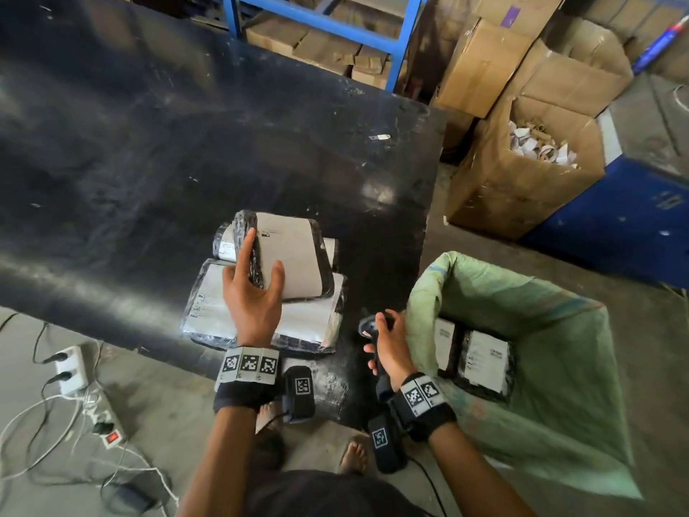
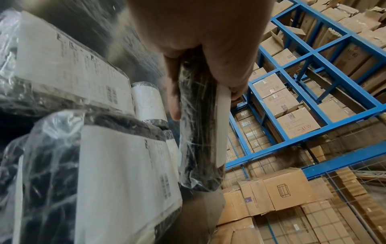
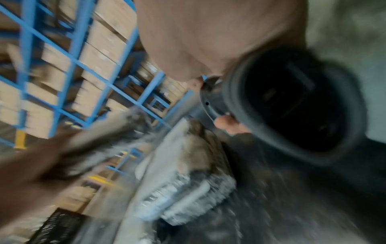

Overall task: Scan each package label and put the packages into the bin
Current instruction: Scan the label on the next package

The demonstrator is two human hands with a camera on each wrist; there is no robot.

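My left hand (image 1: 253, 281) grips the near edge of a black plastic-wrapped package (image 1: 294, 255) with a white label, thumb on the label, fingers behind; in the left wrist view the package (image 2: 200, 132) is seen edge-on under my left hand (image 2: 198, 69). It is tilted up above a larger labelled package (image 1: 305, 319) on the black table (image 1: 149, 162), with another package (image 1: 223, 248) behind. My right hand (image 1: 387, 348) holds a black barcode scanner (image 1: 373, 324) at the table's right edge; the scanner (image 3: 292, 107) is blurred in the right wrist view. The green-lined bin (image 1: 559, 330) holds two labelled packages (image 1: 484, 360).
An open cardboard box (image 1: 522, 162) of paper scraps stands on the floor at right, beside a blue container (image 1: 615, 218). Blue shelving (image 1: 335, 24) with cartons stands behind the table. Power strips and cables (image 1: 74, 386) lie on the floor at left. My bare feet (image 1: 350, 457) are below.
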